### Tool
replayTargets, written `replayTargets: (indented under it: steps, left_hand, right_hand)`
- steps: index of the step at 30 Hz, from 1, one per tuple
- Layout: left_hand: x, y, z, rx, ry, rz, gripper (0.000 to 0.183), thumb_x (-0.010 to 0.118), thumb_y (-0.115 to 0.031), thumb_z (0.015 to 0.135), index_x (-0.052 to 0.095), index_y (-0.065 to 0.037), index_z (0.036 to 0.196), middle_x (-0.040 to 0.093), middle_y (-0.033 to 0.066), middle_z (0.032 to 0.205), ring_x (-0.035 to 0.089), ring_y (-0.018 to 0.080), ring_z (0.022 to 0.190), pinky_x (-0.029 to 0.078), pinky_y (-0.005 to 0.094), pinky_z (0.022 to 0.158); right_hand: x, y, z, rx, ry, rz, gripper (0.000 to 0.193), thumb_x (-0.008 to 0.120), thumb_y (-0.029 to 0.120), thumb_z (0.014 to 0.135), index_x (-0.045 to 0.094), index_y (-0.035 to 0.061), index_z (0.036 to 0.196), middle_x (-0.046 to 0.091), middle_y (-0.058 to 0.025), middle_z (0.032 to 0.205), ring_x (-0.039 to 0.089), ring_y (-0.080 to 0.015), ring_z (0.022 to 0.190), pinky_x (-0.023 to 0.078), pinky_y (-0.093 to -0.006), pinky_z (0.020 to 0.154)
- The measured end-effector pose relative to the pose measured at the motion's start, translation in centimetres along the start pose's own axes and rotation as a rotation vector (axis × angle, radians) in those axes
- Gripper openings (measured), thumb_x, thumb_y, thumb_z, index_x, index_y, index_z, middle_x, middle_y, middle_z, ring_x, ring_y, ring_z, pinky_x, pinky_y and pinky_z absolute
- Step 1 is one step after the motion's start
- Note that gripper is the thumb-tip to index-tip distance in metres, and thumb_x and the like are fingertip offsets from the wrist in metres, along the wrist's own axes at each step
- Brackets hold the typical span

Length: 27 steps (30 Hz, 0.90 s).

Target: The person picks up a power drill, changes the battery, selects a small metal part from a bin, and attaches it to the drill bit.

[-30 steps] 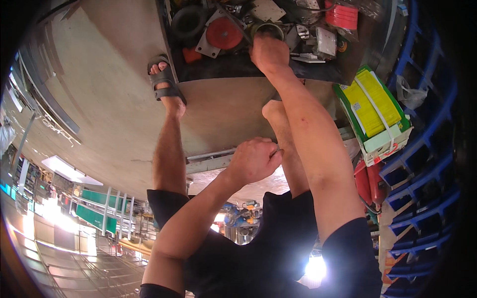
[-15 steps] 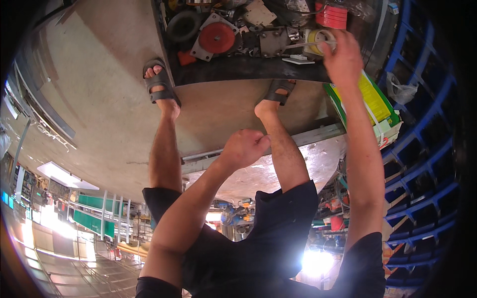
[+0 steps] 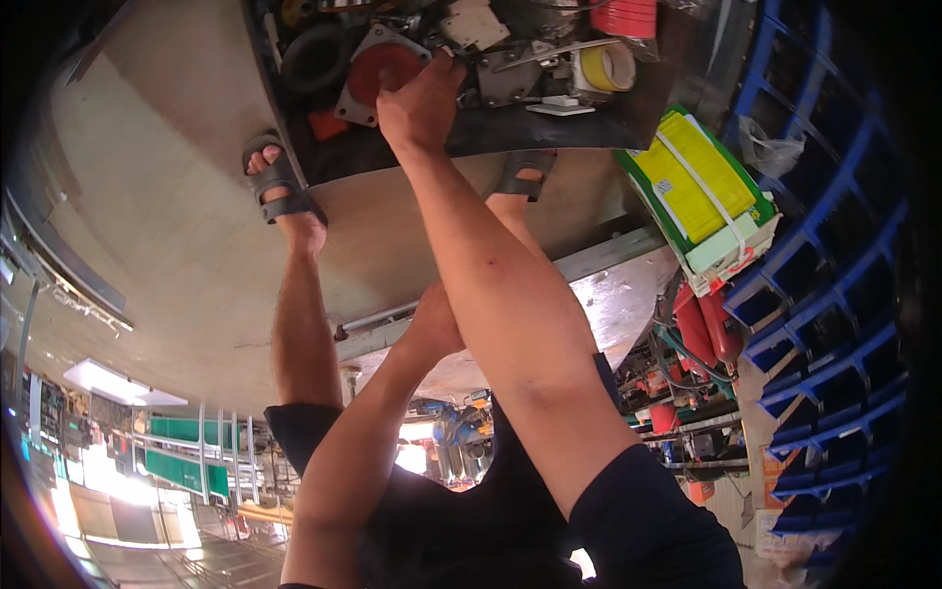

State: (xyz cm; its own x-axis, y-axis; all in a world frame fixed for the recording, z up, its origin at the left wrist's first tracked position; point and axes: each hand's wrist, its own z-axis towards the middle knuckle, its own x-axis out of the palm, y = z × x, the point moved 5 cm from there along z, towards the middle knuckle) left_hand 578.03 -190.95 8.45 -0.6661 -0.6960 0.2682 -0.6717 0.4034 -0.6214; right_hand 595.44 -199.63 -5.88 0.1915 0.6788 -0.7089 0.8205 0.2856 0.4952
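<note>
My right hand (image 3: pixel 422 103) reaches over the black tray (image 3: pixel 491 133) of metal parts, beside a red disc (image 3: pixel 378 74) on a square metal plate. Its fingers are curled; whatever they grip, if anything, is hidden. My left hand (image 3: pixel 437 319) is low between my knees, partly behind my right forearm, and its fingers do not show. To the right of the right hand lie a thin metal strip (image 3: pixel 554 56), a roll of yellow tape (image 3: pixel 601 69), a dark metal plate (image 3: pixel 508 83) and a small white flat piece (image 3: pixel 561 106).
A black ring (image 3: pixel 314 59) and a pale plate (image 3: pixel 476 25) lie among the parts. Red stacked pieces (image 3: pixel 624 17) sit at the far right. A green-and-yellow box (image 3: pixel 702 182) stands right of the tray, by blue racks (image 3: pixel 824 324). My sandalled feet flank the tray's near edge.
My right hand has swung left from the metal strip and tape roll to the red disc. The strip now lies apart from it. My right forearm now covers part of my left hand.
</note>
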Motion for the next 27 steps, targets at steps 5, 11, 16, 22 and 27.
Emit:
replayTargets:
  steps: [5,11,16,22,27]
  left_hand:
    - [1.3,-0.3,0.1,0.013,0.021,-0.06,0.044,0.077,-0.033,0.083,0.069,-0.01,0.12,0.072,0.018,0.115,0.068,0.0379,0.107,0.055,0.0475,0.088]
    - [0.7,-1.2,-0.3,0.001,0.036,-0.043,0.039,0.074,-0.033,0.085,0.07,-0.01,0.117,0.072,0.0183,0.111,0.068,0.0391,0.103,0.055,0.0488,0.086]
    - [0.4,-1.4,0.0,-0.068,0.159,0.321,0.031,0.067,-0.034,0.089,0.073,-0.009,0.107,0.073,0.0202,0.102,0.07,0.0415,0.096,0.055,0.0505,0.084]
    - [0.8,-3.1,0.0,-0.298,0.271,0.338,0.04,0.051,-0.039,0.095,0.072,-0.006,0.091,0.069,0.0234,0.092,0.065,0.0452,0.09,0.052,0.051,0.08]
    - [2.3,-4.0,0.0,-0.26,0.293,0.349,0.041,0.054,-0.037,0.094,0.071,-0.002,0.082,0.07,0.0219,0.089,0.067,0.043,0.091,0.053,0.0515,0.081]
  right_hand:
    - [1.1,-1.6,1.8,-0.01,-0.039,-0.173,0.08,0.085,0.03,0.075,0.046,-0.009,0.134,0.059,-0.0303,0.125,0.062,-0.0452,0.115,0.054,-0.0494,0.095]
    - [2.6,0.2,-0.1,0.156,0.266,-0.005,0.049,0.077,0.034,0.076,0.068,-0.0055,0.104,0.07,-0.0294,0.107,0.068,-0.0447,0.104,0.054,-0.0486,0.091]
    - [0.0,-0.5,-1.3,0.0,0.351,-0.025,0.052,0.078,0.044,0.078,0.071,-0.0045,0.095,0.072,-0.0289,0.097,0.07,-0.0429,0.097,0.055,-0.0486,0.085]
    - [-12.2,-4.0,3.4,-0.064,0.118,-0.568,0.056,0.078,0.042,0.083,0.065,0.0029,0.121,0.069,-0.016,0.113,0.063,-0.0362,0.114,0.052,-0.0468,0.092]
    - [-9.9,2.7,0.3,-0.769,0.109,-0.399,0.046,0.081,0.016,0.078,0.063,0.0034,0.118,0.064,-0.0125,0.108,0.062,-0.0332,0.107,0.05,-0.0466,0.089]
